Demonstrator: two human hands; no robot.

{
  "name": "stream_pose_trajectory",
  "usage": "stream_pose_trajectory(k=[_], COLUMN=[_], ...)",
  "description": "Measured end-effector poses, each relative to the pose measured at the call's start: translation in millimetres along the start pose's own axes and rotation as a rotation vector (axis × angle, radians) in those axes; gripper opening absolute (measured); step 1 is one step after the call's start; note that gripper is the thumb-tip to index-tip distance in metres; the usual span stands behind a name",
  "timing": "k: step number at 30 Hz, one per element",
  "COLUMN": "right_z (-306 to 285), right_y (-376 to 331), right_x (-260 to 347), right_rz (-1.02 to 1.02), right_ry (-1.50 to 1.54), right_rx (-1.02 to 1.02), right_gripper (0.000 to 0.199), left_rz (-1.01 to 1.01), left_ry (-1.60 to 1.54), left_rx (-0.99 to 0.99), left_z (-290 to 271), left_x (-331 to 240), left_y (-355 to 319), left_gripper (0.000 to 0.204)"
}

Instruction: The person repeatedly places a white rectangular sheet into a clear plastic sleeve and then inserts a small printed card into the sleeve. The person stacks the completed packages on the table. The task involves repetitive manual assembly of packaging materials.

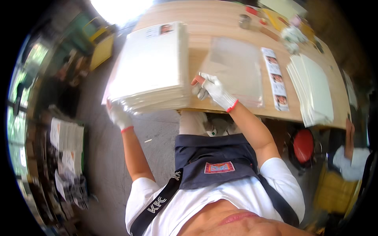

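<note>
Wooden desk (220, 23): both gloved hands, left (118, 116) and right (210, 88), clasp paper stack (151, 67) (overhanging edge); loose grip could spill sheets onto floor.

Two gloved hands, left (118, 116) and right (212, 88), hold one big white paper stack (151, 67). Right of it on the surface (220, 19) lie one clear plastic sleeve (236, 67), one photo strip (275, 78) and one smaller paper stack (311, 88).

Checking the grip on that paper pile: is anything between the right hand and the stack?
Nothing visible. The right hand rests against the right edge of the stack of white sheets; the left hand supports its near-left corner.
</note>
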State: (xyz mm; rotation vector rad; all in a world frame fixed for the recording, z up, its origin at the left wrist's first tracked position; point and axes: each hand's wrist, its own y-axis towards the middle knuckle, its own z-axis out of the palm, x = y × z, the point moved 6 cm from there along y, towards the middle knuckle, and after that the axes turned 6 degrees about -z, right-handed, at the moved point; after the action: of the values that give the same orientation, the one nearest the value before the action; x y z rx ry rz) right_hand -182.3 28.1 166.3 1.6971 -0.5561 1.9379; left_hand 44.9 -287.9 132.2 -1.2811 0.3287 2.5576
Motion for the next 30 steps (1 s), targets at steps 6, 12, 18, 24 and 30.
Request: stream_pose_trajectory(k=[6,12,18,24,30], right_z=[-175,-370,-440,-513,-557], right_y=[-135,-323,-352,-362,-355], right_x=[-16,14,0,28,49], right_rz=[-0.101,-0.099,-0.019,-0.281,-0.292], right_ry=[-0.052,0.035,0.374,0.32,0.377], right_rx=[-0.55,-1.34,-1.292,-1.393,-1.338], right_gripper=[0.022,0.023,0.028,0.034,0.015], left_rz=[-0.155,-0.408,-0.111,0.837,0.904], left_ry=[0.421,0.558,0.736,1.125,1.391], left_rx=[-0.331,-0.116,0.545,1.228,1.402], left_z=[-115,-139,2,186,260], left_x=[93,182,174,148,227], left_y=[-80,-168,-202,-242,-223], left_gripper=[0.034,0.034,0.043,0.033,0.033])
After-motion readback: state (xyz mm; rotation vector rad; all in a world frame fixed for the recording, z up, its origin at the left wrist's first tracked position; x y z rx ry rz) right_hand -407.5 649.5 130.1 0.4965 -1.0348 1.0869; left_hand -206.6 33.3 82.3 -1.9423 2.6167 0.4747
